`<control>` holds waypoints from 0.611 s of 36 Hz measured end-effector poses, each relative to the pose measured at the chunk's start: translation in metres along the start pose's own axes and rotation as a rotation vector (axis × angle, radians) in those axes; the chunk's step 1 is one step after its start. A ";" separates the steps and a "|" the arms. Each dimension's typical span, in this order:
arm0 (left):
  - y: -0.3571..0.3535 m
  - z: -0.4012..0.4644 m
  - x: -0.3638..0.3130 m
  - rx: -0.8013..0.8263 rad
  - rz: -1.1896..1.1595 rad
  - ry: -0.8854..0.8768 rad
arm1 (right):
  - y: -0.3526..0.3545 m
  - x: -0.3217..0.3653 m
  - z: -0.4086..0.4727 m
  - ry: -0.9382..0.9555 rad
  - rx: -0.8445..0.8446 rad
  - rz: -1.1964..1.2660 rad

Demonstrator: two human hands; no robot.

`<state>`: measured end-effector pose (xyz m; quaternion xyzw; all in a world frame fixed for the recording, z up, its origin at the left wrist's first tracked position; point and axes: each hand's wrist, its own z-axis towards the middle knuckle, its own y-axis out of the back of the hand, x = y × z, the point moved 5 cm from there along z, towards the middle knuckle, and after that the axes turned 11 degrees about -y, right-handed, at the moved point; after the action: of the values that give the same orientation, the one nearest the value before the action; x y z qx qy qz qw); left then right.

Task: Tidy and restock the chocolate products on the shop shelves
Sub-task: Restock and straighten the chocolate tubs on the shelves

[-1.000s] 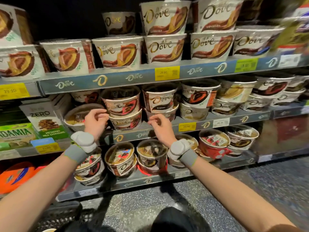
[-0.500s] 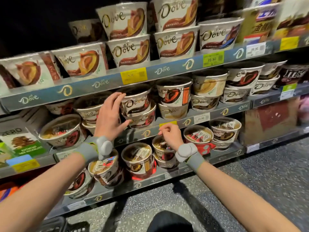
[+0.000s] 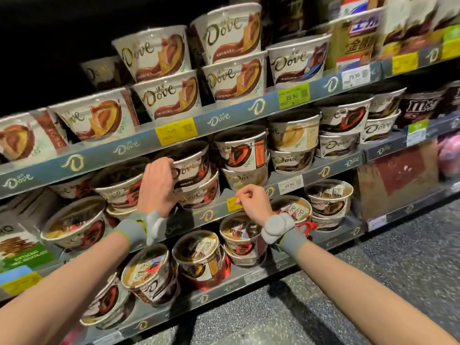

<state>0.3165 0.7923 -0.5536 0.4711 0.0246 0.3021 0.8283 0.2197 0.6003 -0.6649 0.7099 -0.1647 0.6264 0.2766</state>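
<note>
White and brown Dove chocolate tubs fill three shelves. My left hand (image 3: 158, 185) grips the left side of an upper Dove tub (image 3: 193, 168), which sits stacked on another tub (image 3: 200, 194) on the middle shelf. My right hand (image 3: 252, 204) is loosely curled at the middle shelf's front rail (image 3: 331, 170), with fingertips pinched at a yellow price tag (image 3: 231, 204). Whether it really holds the tag is unclear. Both wrists wear grey bands.
More stacked Dove tubs stand on the top shelf (image 3: 159, 70) and the bottom shelf (image 3: 199, 257). Dark M&M's tubs (image 3: 420, 108) are at the right, green boxed chocolate (image 3: 22, 252) at the left. Grey speckled floor (image 3: 398, 265) lies below.
My left hand has gone from open against the tubs to gripping the upper Dove tub. The right hand stays at the yellow tag. The view has shifted left and closer.
</note>
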 end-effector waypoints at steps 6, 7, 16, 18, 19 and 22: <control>0.001 -0.001 0.001 0.010 -0.051 0.033 | 0.010 0.007 0.001 0.016 -0.010 -0.008; 0.002 -0.001 0.001 0.005 -0.059 0.037 | 0.015 0.009 0.002 0.023 -0.031 -0.009; 0.008 -0.001 -0.002 -0.005 -0.142 0.068 | 0.066 0.030 0.035 -0.106 -0.175 0.373; 0.007 -0.001 -0.002 -0.006 -0.146 0.062 | 0.068 0.040 0.043 -0.166 -0.131 0.409; 0.007 -0.002 -0.001 -0.009 -0.149 0.068 | 0.066 0.043 0.047 -0.201 -0.103 0.422; 0.006 -0.002 0.001 -0.011 -0.150 0.058 | 0.063 0.051 0.052 -0.281 -0.072 0.426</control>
<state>0.3138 0.7966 -0.5492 0.4543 0.0820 0.2530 0.8502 0.2330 0.5248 -0.6060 0.7290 -0.3692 0.5597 0.1380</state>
